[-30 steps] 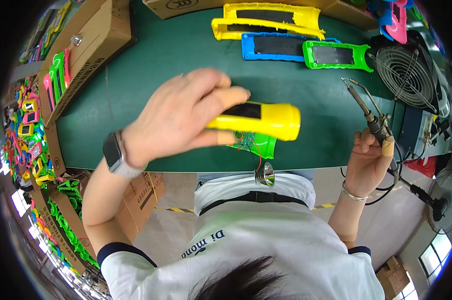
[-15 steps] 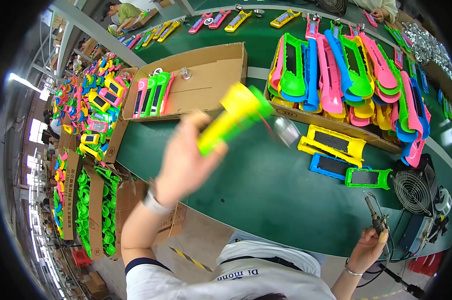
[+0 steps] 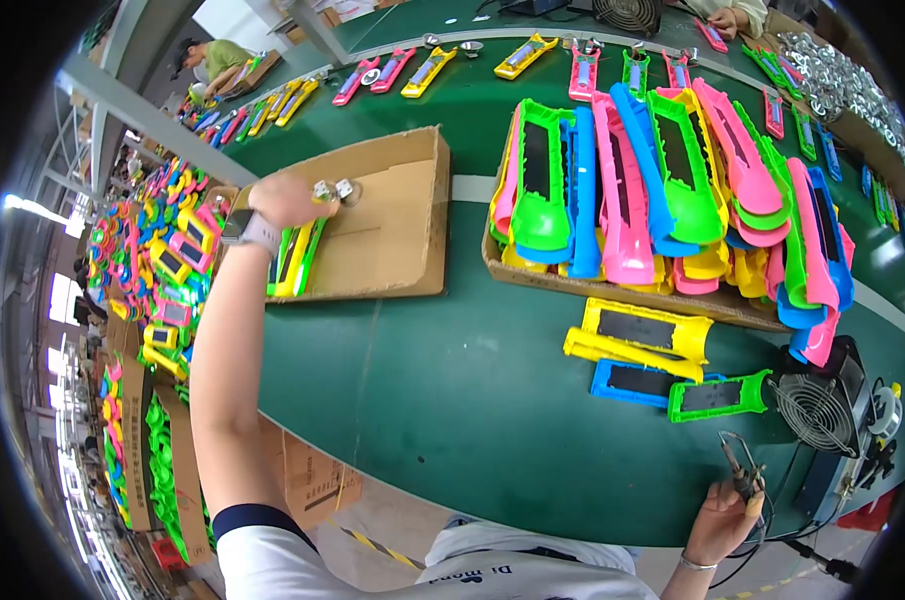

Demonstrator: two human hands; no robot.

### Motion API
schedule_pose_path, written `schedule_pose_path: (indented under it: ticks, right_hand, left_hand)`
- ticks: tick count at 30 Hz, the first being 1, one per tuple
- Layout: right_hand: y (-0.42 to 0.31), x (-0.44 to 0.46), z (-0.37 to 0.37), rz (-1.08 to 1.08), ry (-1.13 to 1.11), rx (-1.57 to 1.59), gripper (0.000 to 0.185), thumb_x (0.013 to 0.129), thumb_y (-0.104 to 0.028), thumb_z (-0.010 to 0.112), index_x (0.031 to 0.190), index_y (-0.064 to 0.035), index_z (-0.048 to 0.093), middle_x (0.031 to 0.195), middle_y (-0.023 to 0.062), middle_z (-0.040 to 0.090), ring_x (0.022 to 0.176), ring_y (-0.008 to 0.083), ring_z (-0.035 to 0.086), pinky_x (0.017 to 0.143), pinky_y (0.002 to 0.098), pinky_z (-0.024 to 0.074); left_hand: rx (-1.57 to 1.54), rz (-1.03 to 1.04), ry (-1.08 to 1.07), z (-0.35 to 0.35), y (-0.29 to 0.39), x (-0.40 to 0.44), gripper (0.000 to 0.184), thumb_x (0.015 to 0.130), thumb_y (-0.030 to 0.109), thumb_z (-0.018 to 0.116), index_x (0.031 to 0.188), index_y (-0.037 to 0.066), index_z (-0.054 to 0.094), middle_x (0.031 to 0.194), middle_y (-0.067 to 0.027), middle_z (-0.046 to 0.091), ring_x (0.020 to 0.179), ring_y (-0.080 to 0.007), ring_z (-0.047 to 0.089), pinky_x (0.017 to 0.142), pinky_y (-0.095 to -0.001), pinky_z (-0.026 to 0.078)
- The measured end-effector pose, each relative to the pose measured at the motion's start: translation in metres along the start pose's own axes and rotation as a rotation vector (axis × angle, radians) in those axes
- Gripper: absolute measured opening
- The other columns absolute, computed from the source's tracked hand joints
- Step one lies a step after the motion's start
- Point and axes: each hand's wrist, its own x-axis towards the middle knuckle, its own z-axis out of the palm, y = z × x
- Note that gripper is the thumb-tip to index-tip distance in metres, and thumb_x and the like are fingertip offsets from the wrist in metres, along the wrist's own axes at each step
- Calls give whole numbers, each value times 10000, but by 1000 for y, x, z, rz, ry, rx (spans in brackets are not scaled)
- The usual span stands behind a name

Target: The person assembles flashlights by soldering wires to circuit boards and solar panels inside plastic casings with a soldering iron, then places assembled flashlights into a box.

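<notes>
Hands are well apart here. The left hand (image 3: 288, 200) is over the left end of a shallow cardboard tray (image 3: 403, 230), right at some slim light bodies (image 3: 298, 262); can't tell if its fingers are gripping anything, the back of the hand blocks the view. The bodies sit side by side, I guess to save room and keep the shiny reflectors (image 3: 346, 190) next to the hand from getting knocked. The right hand (image 3: 721, 520) is wrapped around a soldering iron (image 3: 743, 483), tip pointing forward, probably so it's handy without scorching anything.

Forward of that hand are loose yellow shells (image 3: 693, 338), a blue shell (image 3: 605, 380) and a green shell (image 3: 748, 392), likely parked for easy reach. Past those, a big carton (image 3: 573, 289) is heaped with more, nested presumably to fit extra in. The fan (image 3: 818, 410) just beyond the iron is maybe for fumes.

Writing: upside-down "Di mon…" on the white shirt (image 3: 543, 582) between the arms, ending hard to read. Brown box (image 3: 313, 465) beside the left arm has printing too, too small for me.
</notes>
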Motion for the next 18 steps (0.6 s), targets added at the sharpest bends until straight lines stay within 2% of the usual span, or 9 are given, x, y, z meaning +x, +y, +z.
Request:
schedule_pose_path:
  ticks: [4,7,8,11,13,15,16,17,18]
  right_hand:
    - [3,1,-17,-5,-53,77,334,919,-264,431,1158,-38,485,801,23,558,610,93,376,689,272,363]
    - [6,0,-19,-31,29,62,348,917,-260,435,1182,-38,469,795,34,556,603,92,413,720,305,423]
    - [6,0,-20,-39,59,62,346,916,-258,436,1182,-39,468,793,39,555,601,93,421,723,313,435]
    - [8,-5,-29,-50,153,82,384,910,-270,446,1232,-62,417,837,78,549,603,98,456,754,349,464]
    - [10,-11,-44,-39,172,103,414,908,-292,445,1261,-86,379,919,104,561,635,108,495,781,376,464]
    - [9,-7,-34,-16,149,152,426,900,-296,444,1271,-103,364,1017,139,559,868,238,531,830,428,447]
    - [6,-7,-30,9,142,172,432,896,-298,443,1277,-112,356,1066,156,558,985,303,549,855,453,439]
    - [7,-9,-41,31,62,195,429,899,-297,435,1288,-149,331,1223,166,473,1102,357,480,876,511,412]
    - [6,-10,-36,40,130,157,428,901,-302,433,1287,-148,328,1225,141,475,1124,341,459,891,528,393]
  left_hand:
    - [-441,148,188,-20,43,115,445,754,451,547,824,16,608,831,-199,615,833,-332,595,724,-405,459]
    - [-311,6,350,-13,78,198,386,751,361,564,943,27,578,909,-202,617,895,-329,591,783,-408,456]
    - [-312,-81,340,-16,92,211,455,735,370,584,1025,22,547,969,-218,605,921,-336,586,807,-408,453]
    - [-329,26,286,32,90,297,768,715,433,618,1287,20,314,1117,-244,536,1005,-354,549,859,-411,429]
    - [-352,-22,185,47,88,318,748,718,436,620,1275,34,326,1145,-236,520,1011,-361,544,863,-407,430]
    - [-296,-94,158,56,86,323,668,739,381,619,1249,63,328,1106,-208,555,1011,-338,558,856,-411,445]
    - [-223,-114,194,52,83,316,638,699,349,655,1198,39,405,1075,-191,575,976,-340,572,837,-414,456]
    - [-248,-39,175,45,77,305,599,651,344,692,1110,13,497,1064,-188,581,965,-336,575,824,-409,461]
    - [-234,-50,256,43,72,298,538,634,327,699,1029,-9,556,1038,-202,588,956,-336,575,821,-406,460]
